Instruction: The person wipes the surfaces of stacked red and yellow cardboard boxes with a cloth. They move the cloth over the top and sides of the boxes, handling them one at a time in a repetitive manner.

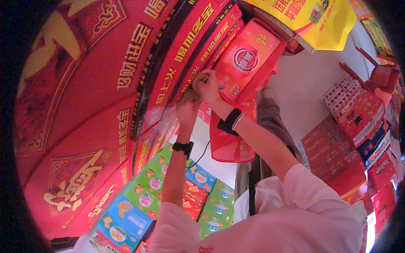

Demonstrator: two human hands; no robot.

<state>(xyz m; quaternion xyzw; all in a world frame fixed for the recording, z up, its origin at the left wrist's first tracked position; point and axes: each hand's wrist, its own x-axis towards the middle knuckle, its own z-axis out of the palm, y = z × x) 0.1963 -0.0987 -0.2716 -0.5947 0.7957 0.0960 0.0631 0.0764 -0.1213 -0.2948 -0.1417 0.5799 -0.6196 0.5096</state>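
My left hand and my right hand meet at the fingertips beside a stack of red drink cartons. The fingers of both are bent close together. Something thin and brownish is near them, but blur hides what it is and which hand has it. Just beyond my right hand lies a red printed gift box, partly wrapped by a red bag. Sheer red material hangs below my right wrist. My left wrist wears a dark band; a black band and a bead bracelet circle the right.
Green snack boxes and blue ones lie low beside my left arm. A yellow printed bag stands at the upper right. Further right are a red chair, stacked red cartons and pale floor. A thin black cable hangs near my left forearm.
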